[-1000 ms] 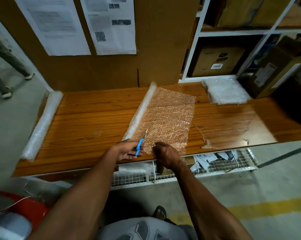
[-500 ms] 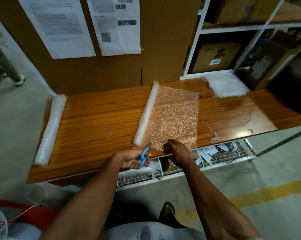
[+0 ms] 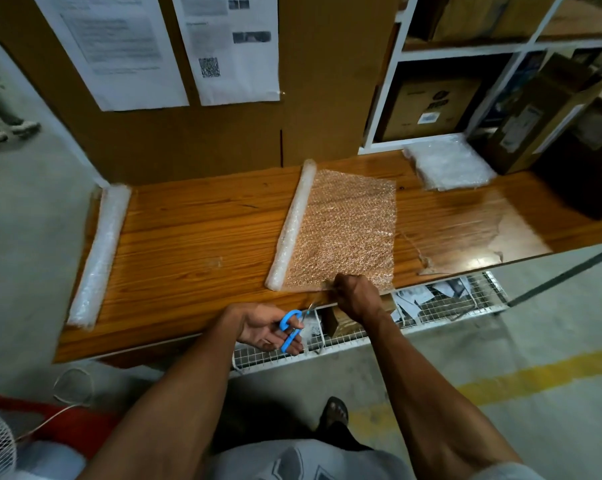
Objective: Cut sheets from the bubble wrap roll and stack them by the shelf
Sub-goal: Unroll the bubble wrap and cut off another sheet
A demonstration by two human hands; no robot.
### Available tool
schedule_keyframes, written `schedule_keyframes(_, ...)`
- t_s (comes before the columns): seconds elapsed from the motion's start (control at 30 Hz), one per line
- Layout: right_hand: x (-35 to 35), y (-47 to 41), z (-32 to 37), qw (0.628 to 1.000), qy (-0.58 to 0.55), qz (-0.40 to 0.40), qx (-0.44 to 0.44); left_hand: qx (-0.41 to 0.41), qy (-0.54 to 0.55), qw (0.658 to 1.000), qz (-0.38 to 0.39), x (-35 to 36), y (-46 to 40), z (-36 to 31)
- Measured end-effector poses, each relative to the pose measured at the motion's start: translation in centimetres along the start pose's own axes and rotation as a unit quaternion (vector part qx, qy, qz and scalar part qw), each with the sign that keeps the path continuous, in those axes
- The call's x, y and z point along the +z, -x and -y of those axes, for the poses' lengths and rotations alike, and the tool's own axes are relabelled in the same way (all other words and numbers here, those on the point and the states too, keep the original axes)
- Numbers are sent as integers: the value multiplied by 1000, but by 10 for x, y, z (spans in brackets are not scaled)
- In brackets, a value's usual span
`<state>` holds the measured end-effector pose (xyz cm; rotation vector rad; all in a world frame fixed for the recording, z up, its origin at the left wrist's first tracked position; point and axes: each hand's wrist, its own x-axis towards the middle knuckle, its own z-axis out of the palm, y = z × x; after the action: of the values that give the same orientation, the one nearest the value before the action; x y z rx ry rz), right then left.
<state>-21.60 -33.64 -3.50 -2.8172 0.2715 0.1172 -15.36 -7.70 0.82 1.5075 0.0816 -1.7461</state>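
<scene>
The left hand (image 3: 264,327) gripped the blue-handled scissors (image 3: 290,329), fingers curled through the loops, blades angled at the near edge of the unrolled sheet (image 3: 344,230). The right hand (image 3: 355,294) pinched that near edge, fingers curled tight. The bubble wrap roll (image 3: 292,225) lay across the wooden table (image 3: 195,237), the cut stack (image 3: 446,164) by the shelf (image 3: 386,98).

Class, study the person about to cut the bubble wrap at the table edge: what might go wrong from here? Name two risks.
1. The right hand pinches the unrolled sheet close beside the blades of the scissors held by the left hand, so a finger could get nicked.
2. The roll lies loose on the table, so it may shift and skew the cut.
</scene>
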Motion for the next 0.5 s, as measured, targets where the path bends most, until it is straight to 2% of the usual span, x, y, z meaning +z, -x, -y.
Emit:
schedule_keyframes(0.2, 1, 11, 6, 1000, -18, 0, -25, 28, 59, 994, -88, 7, 0, -4)
schedule_keyframes(0.5, 3, 17, 21, 996, -4, -13, -83, 67, 85, 984, -141, 32, -4, -4)
